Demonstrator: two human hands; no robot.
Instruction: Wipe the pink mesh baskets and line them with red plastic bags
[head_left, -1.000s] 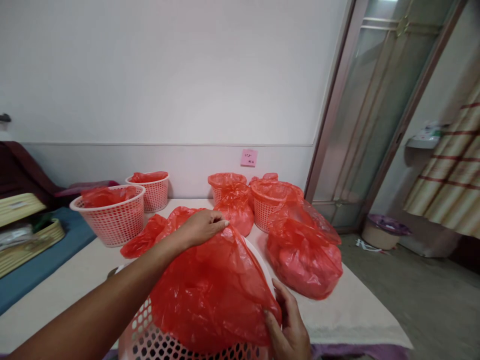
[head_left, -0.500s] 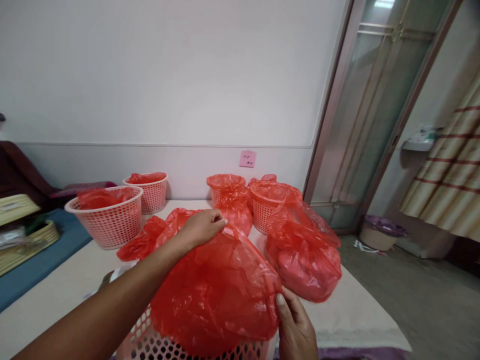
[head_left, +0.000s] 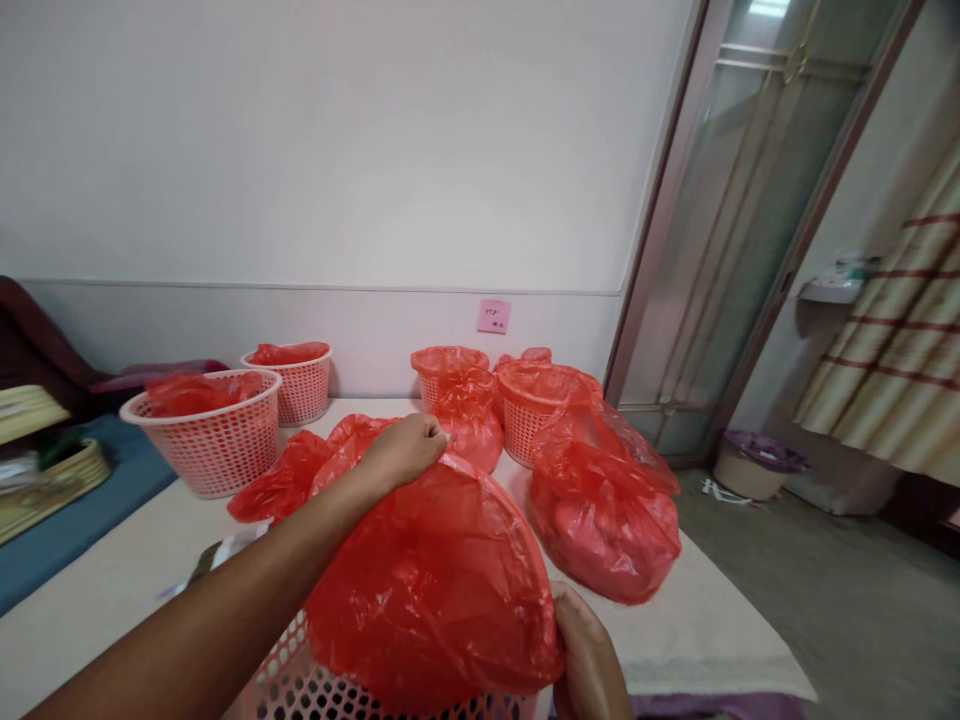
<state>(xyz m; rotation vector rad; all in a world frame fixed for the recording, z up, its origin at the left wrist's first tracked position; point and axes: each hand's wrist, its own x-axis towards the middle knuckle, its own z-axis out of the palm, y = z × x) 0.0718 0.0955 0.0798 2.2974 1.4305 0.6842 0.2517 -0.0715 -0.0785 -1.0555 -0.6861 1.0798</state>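
Note:
A translucent red plastic bag (head_left: pixel 427 570) is draped over the rim of a pink perforated basket (head_left: pixel 300 690) close in front of me. My left hand (head_left: pixel 409 450) is closed on the bag's edge at the far side of the rim. At the near right side, my right hand (head_left: pixel 589 640) curls around the bag and the rim, its fingertips hidden behind them. Some loose red plastic (head_left: pixel 281 475) lies to the left of the basket, past my left forearm.
Two pink baskets (head_left: pixel 206 440) with red bags inside stand at the back left. Bag-covered baskets (head_left: pixel 525 415) and a filled red bag (head_left: pixel 607 520) are on the right of the white-covered table (head_left: pixel 720 620). A lined bin (head_left: pixel 757 470) stands on the floor.
The right part of the bag's edge has been pulled down over the basket rim, which now shows as a smooth curve. My right hand has turned, its fingers going behind the rim.

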